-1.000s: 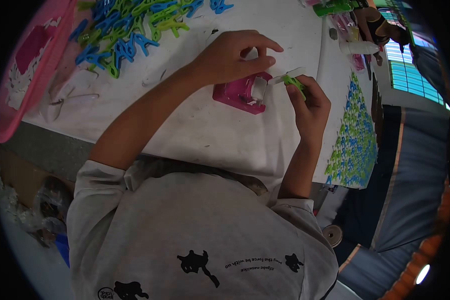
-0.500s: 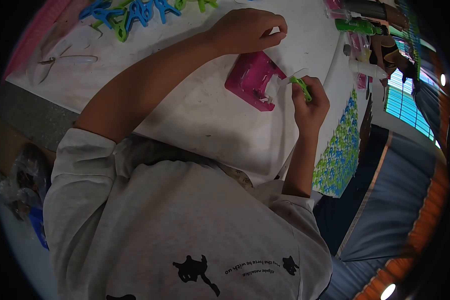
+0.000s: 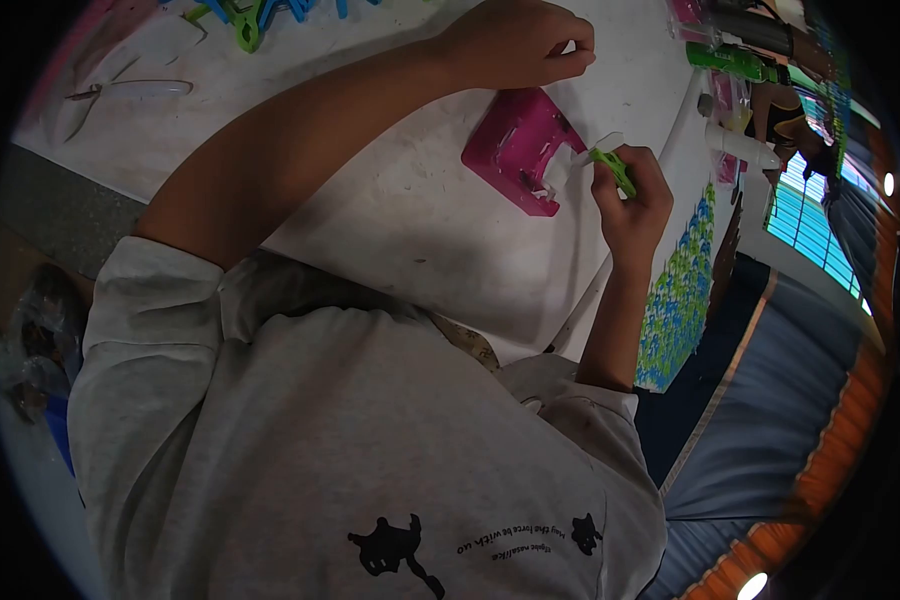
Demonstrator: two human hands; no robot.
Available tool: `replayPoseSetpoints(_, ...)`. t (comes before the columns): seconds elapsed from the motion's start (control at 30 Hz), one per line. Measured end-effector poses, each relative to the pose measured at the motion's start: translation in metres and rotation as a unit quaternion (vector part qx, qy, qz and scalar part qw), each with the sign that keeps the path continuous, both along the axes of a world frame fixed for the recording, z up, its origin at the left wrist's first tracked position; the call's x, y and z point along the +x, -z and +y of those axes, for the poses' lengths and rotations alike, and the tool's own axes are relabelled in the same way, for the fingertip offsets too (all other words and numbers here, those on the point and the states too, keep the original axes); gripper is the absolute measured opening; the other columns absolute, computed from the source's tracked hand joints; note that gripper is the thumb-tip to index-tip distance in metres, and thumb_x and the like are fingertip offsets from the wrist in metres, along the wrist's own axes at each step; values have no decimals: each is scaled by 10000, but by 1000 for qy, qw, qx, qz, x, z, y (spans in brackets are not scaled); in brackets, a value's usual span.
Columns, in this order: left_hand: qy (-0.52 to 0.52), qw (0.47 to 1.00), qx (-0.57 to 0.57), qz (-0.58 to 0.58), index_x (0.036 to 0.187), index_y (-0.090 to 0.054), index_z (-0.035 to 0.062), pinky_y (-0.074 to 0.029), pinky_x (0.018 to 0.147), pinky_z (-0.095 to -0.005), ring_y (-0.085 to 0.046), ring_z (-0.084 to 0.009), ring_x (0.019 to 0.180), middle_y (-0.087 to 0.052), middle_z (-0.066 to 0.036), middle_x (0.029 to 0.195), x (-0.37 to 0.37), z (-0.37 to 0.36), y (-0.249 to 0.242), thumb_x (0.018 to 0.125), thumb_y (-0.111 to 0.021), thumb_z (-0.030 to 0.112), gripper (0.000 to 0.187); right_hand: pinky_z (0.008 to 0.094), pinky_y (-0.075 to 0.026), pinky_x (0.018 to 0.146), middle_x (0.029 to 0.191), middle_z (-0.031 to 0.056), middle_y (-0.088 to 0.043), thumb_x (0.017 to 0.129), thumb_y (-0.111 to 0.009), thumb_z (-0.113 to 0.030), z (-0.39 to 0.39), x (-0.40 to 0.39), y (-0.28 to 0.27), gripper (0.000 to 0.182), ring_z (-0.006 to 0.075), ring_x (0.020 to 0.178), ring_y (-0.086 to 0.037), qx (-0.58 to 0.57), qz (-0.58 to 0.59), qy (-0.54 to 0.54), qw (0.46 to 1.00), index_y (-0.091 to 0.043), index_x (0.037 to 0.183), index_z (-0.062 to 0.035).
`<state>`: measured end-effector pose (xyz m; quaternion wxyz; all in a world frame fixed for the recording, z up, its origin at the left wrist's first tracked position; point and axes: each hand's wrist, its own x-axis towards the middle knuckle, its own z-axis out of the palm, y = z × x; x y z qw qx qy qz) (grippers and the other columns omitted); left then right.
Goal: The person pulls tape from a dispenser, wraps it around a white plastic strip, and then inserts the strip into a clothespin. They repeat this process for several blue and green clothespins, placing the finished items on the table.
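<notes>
My right hand (image 3: 635,205) pinches a green plastic clip (image 3: 613,172), and a pale translucent piece sits at the clip's upper end. Just left of it, a pink open-sided plastic box (image 3: 520,150) rests on the white table, with whitish material (image 3: 560,172) at its right opening. My left hand (image 3: 520,45) is above the box's upper edge, its fingers curled and the thumb and fingertips brought together around a small gap. Whatever the left fingertips hold, if anything, is too small to make out.
Blue and green clips (image 3: 245,25) lie at the table's upper left, near a white-handled tool (image 3: 145,88). At the right are a green packet (image 3: 730,62), a white bottle (image 3: 740,145) and a board covered in many green and blue pieces (image 3: 678,300).
The whole view has shifted slightly, so the box and both hands appear farther right. The right hand keeps its grip on the green clip, and the left fingers remain curled.
</notes>
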<state>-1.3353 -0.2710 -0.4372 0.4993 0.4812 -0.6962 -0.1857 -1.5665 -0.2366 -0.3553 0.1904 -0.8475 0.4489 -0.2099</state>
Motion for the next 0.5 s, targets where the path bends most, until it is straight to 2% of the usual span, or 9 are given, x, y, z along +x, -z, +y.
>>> replayPoseSetpoints(0.5,7,1000,11,6,1034,-653,137,-501,665,-337,-627,-167,743,-645,-13,811,0,-2,0,918,-623,304,206,299,-507,674,825,111,-635,729,-724,-42,-7,3,-12,220,222,710,-633,-6,102,-57,993,-651,927,22)
